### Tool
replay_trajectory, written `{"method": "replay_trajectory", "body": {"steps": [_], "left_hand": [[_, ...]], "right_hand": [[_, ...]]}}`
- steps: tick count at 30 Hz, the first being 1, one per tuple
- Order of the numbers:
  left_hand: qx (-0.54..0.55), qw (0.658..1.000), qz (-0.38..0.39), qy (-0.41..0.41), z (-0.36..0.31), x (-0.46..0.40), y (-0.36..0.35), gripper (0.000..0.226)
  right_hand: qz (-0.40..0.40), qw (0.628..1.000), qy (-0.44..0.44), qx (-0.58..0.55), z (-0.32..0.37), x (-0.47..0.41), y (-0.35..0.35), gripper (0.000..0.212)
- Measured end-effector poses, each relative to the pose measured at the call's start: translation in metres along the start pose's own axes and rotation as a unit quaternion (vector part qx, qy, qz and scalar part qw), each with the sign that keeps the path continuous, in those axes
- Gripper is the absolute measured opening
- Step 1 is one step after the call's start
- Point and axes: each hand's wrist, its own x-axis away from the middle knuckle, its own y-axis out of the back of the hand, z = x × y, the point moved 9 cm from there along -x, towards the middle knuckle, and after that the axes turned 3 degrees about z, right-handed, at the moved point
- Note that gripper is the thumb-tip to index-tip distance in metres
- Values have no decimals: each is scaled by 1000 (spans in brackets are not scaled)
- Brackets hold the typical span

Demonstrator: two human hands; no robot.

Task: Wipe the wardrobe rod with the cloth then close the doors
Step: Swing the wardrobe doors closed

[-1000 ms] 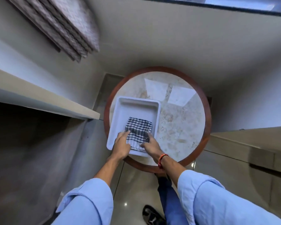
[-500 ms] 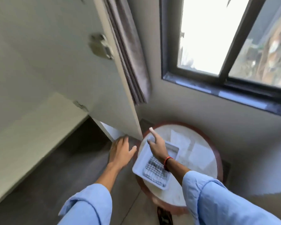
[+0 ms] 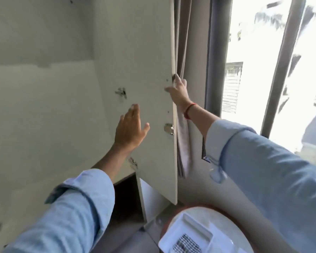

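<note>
The right wardrobe door point(image 3: 144, 73) stands open, its pale inner face with metal hinges towards me. My right hand point(image 3: 178, 90) grips the door's outer edge, fingers wrapped behind it. My left hand point(image 3: 130, 126) is raised in front of the door's inner face with its fingers spread and nothing in it. The black-and-white checked cloth point(image 3: 187, 244) lies in a white tray point(image 3: 195, 225) at the bottom of the view, apart from both hands. The wardrobe rod is not visible.
The tray rests on a round marble-topped table point(image 3: 224, 216) with a brown rim. Grey curtains point(image 3: 192, 52) hang just behind the door edge, beside a bright window point(image 3: 254, 61). The pale wardrobe interior point(image 3: 40, 88) fills the left.
Both hands left the cloth in the tray and rose. The view swung up from the table to the wardrobe; my right hand took hold of the door edge.
</note>
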Motion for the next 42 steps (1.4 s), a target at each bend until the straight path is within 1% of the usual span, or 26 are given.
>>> {"method": "replay_trajectory", "body": {"steps": [2,4,5,8,10,12,15,17,20,22,24,26,27,29,31,32,33,34,35,36,38,39,40,41,42], "left_hand": [[-13,1000,-22,9,9,7,33,79],[-27,999,-34,19,23,18,57,79],[-34,998,-39,25,32,24,68,78],[-55,994,-53,79,73,50,106,76],[-71,990,-55,105,97,66,125,76],[-98,984,-65,130,119,85,148,76],[-150,973,-93,151,147,117,193,78],[-201,956,-125,173,165,141,234,80],[-285,921,-165,206,182,178,297,81],[-342,891,-192,229,184,198,334,81],[-399,851,-217,262,187,219,372,84],[-438,816,-238,292,191,237,404,87],[-440,804,-249,312,197,246,417,87],[-379,806,-260,373,225,266,436,90],[-256,817,-242,456,263,286,439,96],[-173,824,-229,489,280,292,433,100],[-109,828,-236,497,290,294,427,103],[-74,829,-258,491,293,294,422,104],[-68,826,-290,479,292,294,421,102],[-75,824,-318,462,291,294,421,100],[-112,832,-353,412,278,297,417,95],[-134,842,-361,379,266,292,411,92],[-158,844,-368,358,260,288,404,88],[-192,856,-348,329,252,290,404,82],[-147,897,-310,278,272,221,345,77]], "right_hand": [[-3,999,-22,45,3,11,-5,73],[-18,997,-7,78,9,25,-13,75],[-27,995,15,98,15,32,-18,75],[-41,981,115,149,50,57,-49,68],[-28,964,187,188,69,66,-70,65],[7,944,255,208,87,70,-96,73],[42,927,307,212,108,70,-142,99],[74,919,333,199,126,71,-180,110],[111,920,333,175,143,74,-233,114],[130,916,334,182,152,74,-260,115],[153,907,339,196,162,73,-290,115],[165,904,336,208,167,68,-311,115],[166,906,332,206,168,64,-321,115],[155,911,321,206,166,62,-332,114],[155,913,319,201,165,59,-341,115],[148,910,327,205,165,56,-342,115],[157,905,332,213,163,53,-347,115],[155,900,343,218,161,49,-351,115],[160,898,349,217,160,46,-355,113],[147,895,360,219,160,49,-360,112],[148,890,372,220,173,47,-361,106],[173,881,383,218,176,44,-360,102],[158,871,401,234,179,49,-358,98],[159,867,407,239,188,55,-367,92],[127,882,356,281,145,2,-354,87]]}}
